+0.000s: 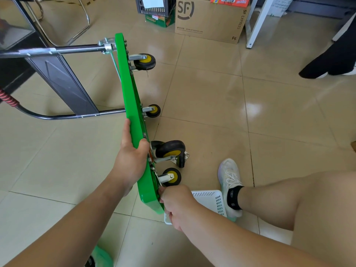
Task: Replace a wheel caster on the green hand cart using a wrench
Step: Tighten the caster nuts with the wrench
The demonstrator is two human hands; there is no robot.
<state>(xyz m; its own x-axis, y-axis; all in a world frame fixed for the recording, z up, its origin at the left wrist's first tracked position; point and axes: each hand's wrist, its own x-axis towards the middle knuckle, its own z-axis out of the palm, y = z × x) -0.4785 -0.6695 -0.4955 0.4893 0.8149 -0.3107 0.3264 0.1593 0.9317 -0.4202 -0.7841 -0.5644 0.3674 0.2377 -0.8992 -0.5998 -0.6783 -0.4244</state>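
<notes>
The green hand cart (pixel 133 105) stands on its side edge on the tiled floor, underside facing right, its black handle (pixel 63 50) folded out to the left. My left hand (pixel 131 160) grips the deck's upper edge, thumb on the underside. Black-and-yellow wheel casters show at the far end (pixel 144 61), lower middle (pixel 153 110), by my thumb (pixel 170 151) and near end (pixel 172 177). A further mounting plate and black wheel (pixel 182 160) sit behind the caster by my thumb. My right hand (pixel 176 203) has fingers curled round a slim silver wrench (pixel 158 180) at the near caster's base.
A white plastic basket (pixel 213 199) lies on the floor under my right wrist, beside my right foot (pixel 230 185). A cardboard box (pixel 210 18), a crate (pixel 154 5), a chair frame (pixel 82 26) and a black table leg (pixel 63 83) stand beyond. Another person's feet (pixel 327 64) are at the right.
</notes>
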